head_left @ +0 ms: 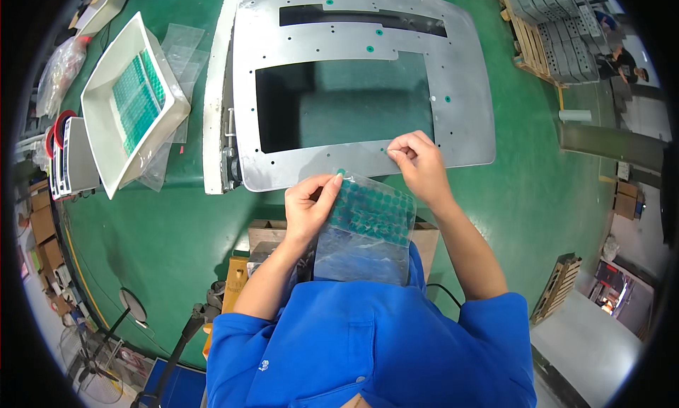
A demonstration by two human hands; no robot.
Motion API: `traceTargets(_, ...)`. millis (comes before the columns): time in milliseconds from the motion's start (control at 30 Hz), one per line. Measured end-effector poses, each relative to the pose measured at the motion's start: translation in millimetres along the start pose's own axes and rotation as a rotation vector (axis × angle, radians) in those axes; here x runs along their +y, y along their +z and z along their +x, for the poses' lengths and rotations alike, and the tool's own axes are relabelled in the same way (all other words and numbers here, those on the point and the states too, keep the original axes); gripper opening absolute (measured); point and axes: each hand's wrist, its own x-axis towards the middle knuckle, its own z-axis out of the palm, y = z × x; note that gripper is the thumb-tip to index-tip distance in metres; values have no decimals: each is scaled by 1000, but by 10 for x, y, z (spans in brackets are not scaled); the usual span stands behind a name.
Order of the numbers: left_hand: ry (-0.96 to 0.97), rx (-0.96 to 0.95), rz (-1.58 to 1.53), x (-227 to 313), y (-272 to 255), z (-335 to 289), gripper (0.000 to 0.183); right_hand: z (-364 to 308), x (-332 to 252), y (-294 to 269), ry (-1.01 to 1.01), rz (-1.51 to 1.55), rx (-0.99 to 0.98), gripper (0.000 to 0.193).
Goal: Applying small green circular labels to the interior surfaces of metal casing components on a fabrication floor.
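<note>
Pinching a small green dot, the right hand presses its fingers together at the near edge of a grey metal panel; the left hand grips a clear sheet of green stickers just beside it, above the green floor.

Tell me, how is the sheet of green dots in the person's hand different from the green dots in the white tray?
The clear sheet of green dots is held up by the left hand; the dots in the white tray lie untouched, off to the left. The held sheet is near the metal frame, where the right hand pinches; the tray sits apart. Both show rows of green dots.
</note>
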Motion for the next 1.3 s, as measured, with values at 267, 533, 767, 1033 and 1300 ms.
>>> traceTargets(267, -4, -5, 1, 36, -20, -37, 13, 51, -7, 91, -8, -167, 28, 3)
traceTargets(533, -30, 12, -22, 5, -12, -60, 14, 63, 13, 118, -20, -218, 41, 3)
traceTargets(767, -50, 17, -41, 34, 7, -72, 15, 61, 22, 138, -29, -251, 49, 3)
traceTargets(1033, -56, 22, -49, 52, 5, -81, 16, 59, -18, 154, 10, -299, 51, 4)
traceTargets(1300, -12, 39, -46, 53, -44, -114, 16, 65, -18, 141, 63, -218, 31, 7)
